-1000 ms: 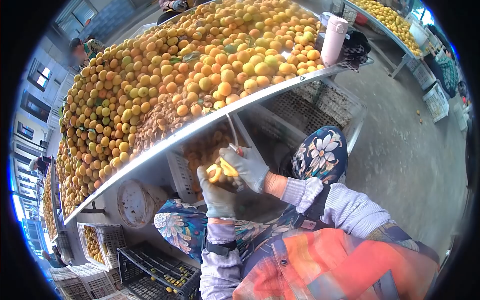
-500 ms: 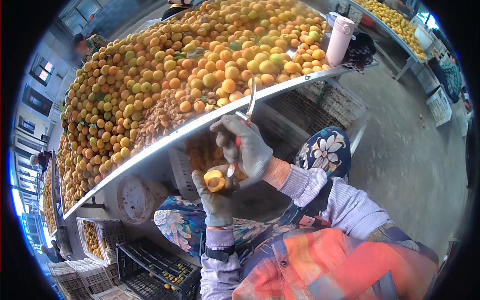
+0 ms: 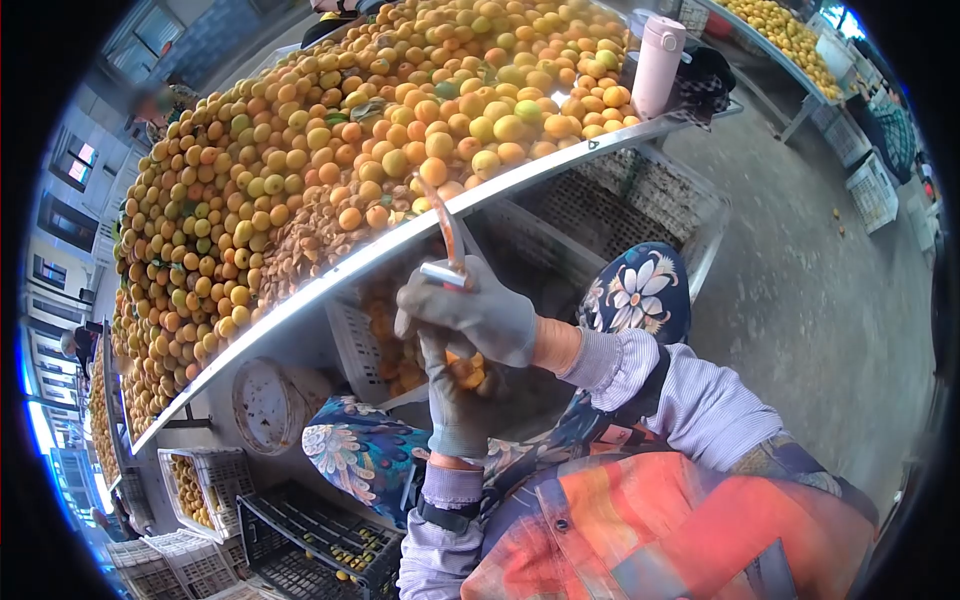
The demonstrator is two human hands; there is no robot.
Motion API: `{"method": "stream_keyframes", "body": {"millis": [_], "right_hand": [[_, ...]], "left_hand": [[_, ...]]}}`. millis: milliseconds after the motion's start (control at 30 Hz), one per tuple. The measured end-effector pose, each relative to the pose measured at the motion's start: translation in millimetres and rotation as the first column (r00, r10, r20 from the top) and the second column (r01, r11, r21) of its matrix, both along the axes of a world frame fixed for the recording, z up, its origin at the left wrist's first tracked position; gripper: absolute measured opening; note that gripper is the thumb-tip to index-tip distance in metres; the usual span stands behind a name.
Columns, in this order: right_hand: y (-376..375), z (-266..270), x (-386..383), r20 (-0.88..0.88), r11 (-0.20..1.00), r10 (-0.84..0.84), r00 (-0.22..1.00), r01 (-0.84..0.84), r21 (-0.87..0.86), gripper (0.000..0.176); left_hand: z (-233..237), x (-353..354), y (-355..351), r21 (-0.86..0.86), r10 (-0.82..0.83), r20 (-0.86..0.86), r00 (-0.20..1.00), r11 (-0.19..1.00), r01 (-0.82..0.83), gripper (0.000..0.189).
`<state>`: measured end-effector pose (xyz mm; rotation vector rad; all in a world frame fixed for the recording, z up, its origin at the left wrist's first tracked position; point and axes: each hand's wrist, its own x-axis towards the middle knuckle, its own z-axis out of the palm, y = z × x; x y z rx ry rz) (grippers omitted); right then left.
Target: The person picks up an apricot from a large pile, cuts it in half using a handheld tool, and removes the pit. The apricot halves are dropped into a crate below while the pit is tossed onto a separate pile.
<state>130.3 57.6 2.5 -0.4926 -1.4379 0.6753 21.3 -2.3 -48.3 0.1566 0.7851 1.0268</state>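
My right hand point(image 3: 480, 312), in a grey glove, is closed round a tool with a white-and-red handle. The tool's curved blade point(image 3: 444, 222) points up toward the table edge. Just below, my gloved left hand point(image 3: 456, 400) is closed on an orange apricot point(image 3: 466, 372), partly covered by the fingers. The two hands meet at the left thumb, and the right hand hides part of it. A heap of apricots point(image 3: 290, 160) lies on the metal-edged table point(image 3: 340, 272), with brown pits point(image 3: 310, 228) near its front edge.
Under the table are a crate point(image 3: 357, 350) with orange fruit and a round white bucket point(image 3: 268, 400). A black crate point(image 3: 310, 540) and white crates point(image 3: 205, 485) stand at the lower left. A pink bottle point(image 3: 658, 68) stands on the table's right end. Other people are in the background.
My right hand has moved left and down against my left hand, and the curved blade has swung left. My left hand has turned, so the apricot's cut face shows less.
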Motion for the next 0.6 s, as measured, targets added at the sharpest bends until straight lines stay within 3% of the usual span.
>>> {"method": "stream_keyframes", "body": {"millis": [33,67,100,167,200,267,367,400,467,500,600], "right_hand": [[0,1,8,-0.259,0.918,0.102,0.961,-0.191,-0.348,0.029],[1,3,16,-0.518,0.690,0.095,0.850,-0.431,-0.581,0.029],[2,4,20,-0.721,0.366,-0.020,0.693,-0.666,-0.650,0.030],[2,-8,20,-0.731,0.397,-0.102,0.675,-0.646,-0.652,0.031],[-1,-8,20,-0.702,0.407,-0.131,0.700,-0.608,-0.682,0.032],[1,-21,24,-0.720,0.406,-0.160,0.675,-0.620,-0.671,0.030],[6,-20,27,-0.715,0.431,-0.171,0.678,-0.602,-0.673,0.032],[7,-20,27,-0.701,0.446,-0.158,0.695,-0.583,-0.679,0.032],[15,-18,26,-0.717,0.453,-0.166,0.677,-0.594,-0.665,0.032],[22,-18,26,-0.742,0.458,-0.191,0.643,-0.610,-0.647,0.031],[43,-10,27,-0.783,0.496,-0.215,0.584,-0.625,-0.603,0.032]], "left_hand": [[5,2,0,-0.028,-0.027,-0.019,0.999,0.999,0.027,0.049],[8,3,1,-0.053,-0.054,-0.037,0.998,0.997,0.052,0.049],[3,0,3,-0.049,-0.055,-0.040,0.998,0.997,0.053,0.049],[-15,-9,6,0.164,-0.270,0.233,0.934,0.958,0.236,0.049],[-11,-7,6,0.166,-0.270,0.229,0.935,0.958,0.236,0.049],[3,1,4,-0.088,-0.150,0.251,0.956,0.980,0.177,0.044],[9,-3,15,-0.061,-0.280,0.189,0.941,0.953,0.296,0.034],[16,1,11,0.126,-0.268,-0.051,0.962,0.954,0.273,0.028],[10,-1,23,0.017,-0.217,0.073,0.973,0.976,0.216,0.023],[27,7,25,0.007,-0.177,-0.032,0.984,0.984,0.177,0.019],[35,8,48,0.084,-0.210,-0.140,0.968,0.971,0.223,0.016]]}}
